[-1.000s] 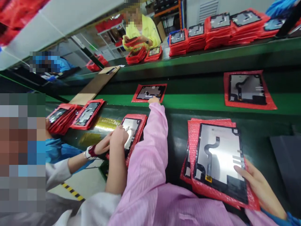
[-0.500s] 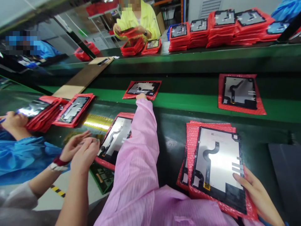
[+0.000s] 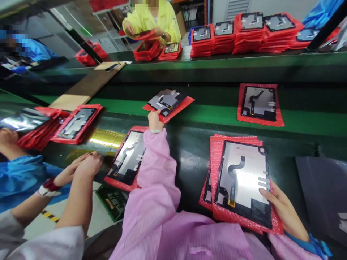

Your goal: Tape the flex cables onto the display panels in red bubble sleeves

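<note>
My left hand [image 3: 155,122] reaches out over the green belt and pinches the near edge of a tablet display panel [image 3: 167,99] with its red bubble-wrap bag [image 3: 177,111]. This panel is tilted, its far right corner raised. At the lower right, my right hand [image 3: 284,207] grips the right edge of a larger-looking display panel [image 3: 245,173], thumb on top and fingers hidden underneath. That panel lies back side up on red bubble wrap [image 3: 217,155], with a dark flex cable showing. Another bagged panel pokes out beneath it. My left sleeve partly covers a bagged panel [image 3: 130,155] on the bench.
Another bagged panel [image 3: 258,103] lies on the green belt [image 3: 211,112]. Red-bagged stacks [image 3: 249,36] stand on the far shelf by a co-worker in yellow [image 3: 151,21]. Co-workers' hands [image 3: 86,166] are close at left. A dark box [image 3: 320,187] sits at right.
My left hand has lifted and tilted the panel on the belt. The view has shifted slightly. My right hand keeps its hold. The bagged panel at the belt's right appears farther left.
</note>
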Tool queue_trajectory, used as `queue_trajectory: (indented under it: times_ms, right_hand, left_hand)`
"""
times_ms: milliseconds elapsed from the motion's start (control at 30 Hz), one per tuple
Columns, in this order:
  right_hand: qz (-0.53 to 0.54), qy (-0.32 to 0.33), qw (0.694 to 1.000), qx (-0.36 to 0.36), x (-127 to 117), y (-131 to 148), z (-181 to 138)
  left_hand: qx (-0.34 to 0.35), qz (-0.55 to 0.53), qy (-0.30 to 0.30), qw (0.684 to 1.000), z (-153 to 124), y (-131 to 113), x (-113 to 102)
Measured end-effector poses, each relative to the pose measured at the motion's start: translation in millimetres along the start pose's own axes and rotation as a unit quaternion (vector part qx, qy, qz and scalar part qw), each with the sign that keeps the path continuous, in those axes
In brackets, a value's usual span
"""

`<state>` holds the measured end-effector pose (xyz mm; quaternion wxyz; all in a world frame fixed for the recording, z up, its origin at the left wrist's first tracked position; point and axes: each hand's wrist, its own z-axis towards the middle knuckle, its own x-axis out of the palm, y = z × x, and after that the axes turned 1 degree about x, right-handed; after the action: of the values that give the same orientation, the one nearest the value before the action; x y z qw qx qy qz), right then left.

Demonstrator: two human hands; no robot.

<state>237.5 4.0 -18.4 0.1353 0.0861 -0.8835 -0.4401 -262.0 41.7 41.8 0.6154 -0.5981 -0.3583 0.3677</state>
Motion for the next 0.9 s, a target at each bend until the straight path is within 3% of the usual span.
queue_trajectory:
  times_ms: [300,467,600,733,833,900]
  right_hand:
    - [-0.005,-0.012,1.000,-0.012,4.5,0.6,0.2]
    - [0.012,-0.014,1.000,-0.015,10.9,6.9,-5.2]
    - [0.017,-0.016,1.000,-0.010,12.0,8.8,-7.0]
    - [0.011,-0.018,1.000,-0.008,10.9,7.9,-5.6]
    - [0.005,-0.008,1.000,-0.012,10.7,7.7,-4.2]
    - [-0.005,0.007,1.000,-0.022,10.7,7.5,-3.3]
  left_hand:
    - [-0.168,0.014,0.133,0.977,-146.9,29.2,-104.6]
    - [-0.151,0.107,0.152,0.971,-174.3,48.2,-132.7]
    - [-0.066,0.219,0.131,0.965,-179.9,51.9,-138.6]
    - [0.023,0.328,0.073,0.942,-193.3,34.0,-137.2]
    - [0.068,0.366,0.102,0.923,-193.3,11.1,-113.9]
    - [0.090,0.373,0.165,0.908,-180.9,-3.8,-77.4]
